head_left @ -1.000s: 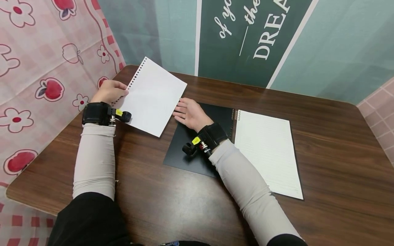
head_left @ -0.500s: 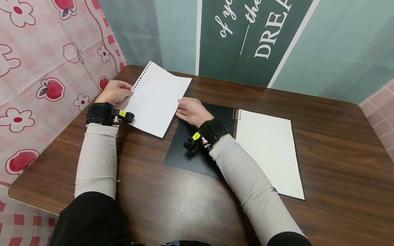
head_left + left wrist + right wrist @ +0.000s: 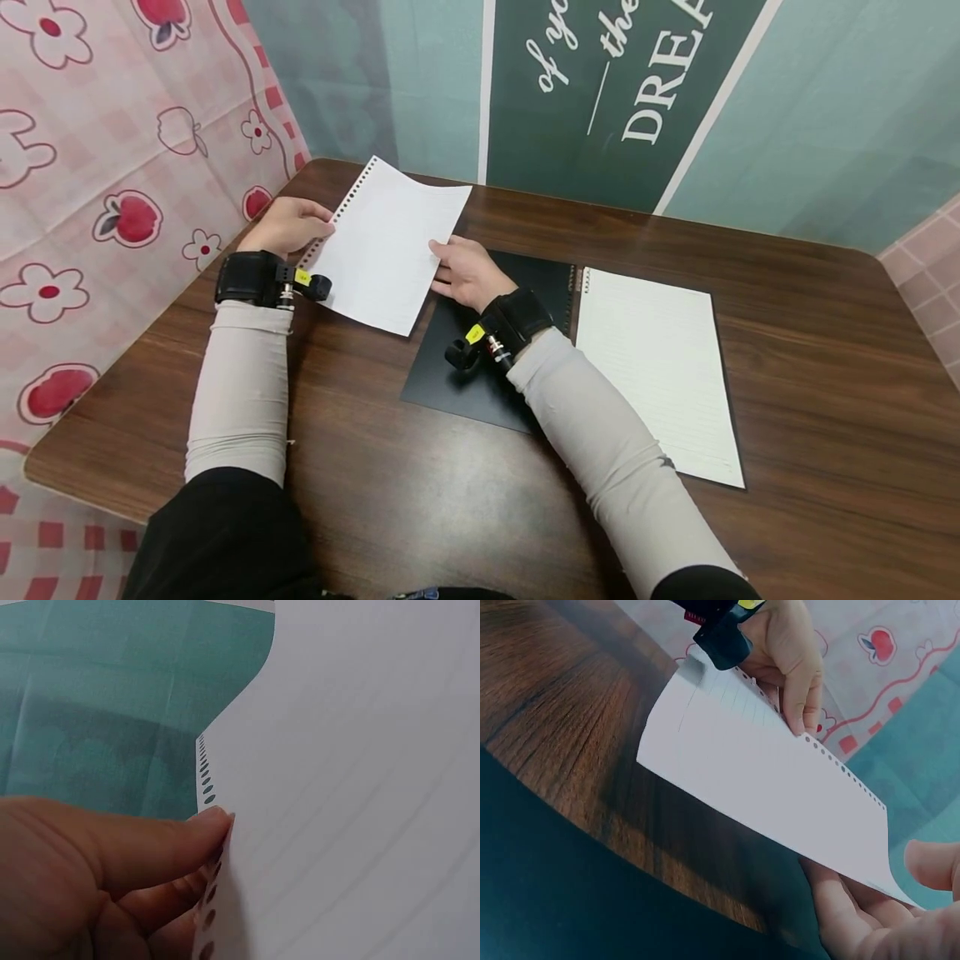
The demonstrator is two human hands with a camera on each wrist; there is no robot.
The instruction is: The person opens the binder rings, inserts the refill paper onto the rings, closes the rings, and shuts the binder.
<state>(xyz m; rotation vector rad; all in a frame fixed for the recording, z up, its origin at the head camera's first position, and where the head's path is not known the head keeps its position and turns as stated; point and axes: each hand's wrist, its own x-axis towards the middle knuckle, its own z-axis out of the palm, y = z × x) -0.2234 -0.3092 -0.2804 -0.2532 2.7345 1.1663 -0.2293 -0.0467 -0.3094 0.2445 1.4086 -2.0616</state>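
Note:
My left hand (image 3: 291,225) pinches the hole-punched left edge of a loose white sheet of paper (image 3: 393,242), raised over the table at the left. In the left wrist view the thumb lies on the row of holes, and faint ruled lines show on the paper. My right hand (image 3: 468,271) is at the sheet's right edge. The right wrist view has its fingers (image 3: 836,904) under that edge and its thumb above, a gap between thumb and paper. Under the right forearm lies an open ring notebook, with black cover (image 3: 480,375) left and lined pages (image 3: 648,367) right.
A brown wooden table (image 3: 450,517) carries the notebook. Behind it hangs a teal cloth (image 3: 810,125) with white lettering on a dark green panel. A pink cloth (image 3: 127,275) with apples and flowers borders the left side. Pale pink tiles (image 3: 930,292) show at the far right.
My left hand has moved slightly right with the sheet, whose upper right part now curves. The right thumb has come over the sheet's right edge. The notebook has stayed put.

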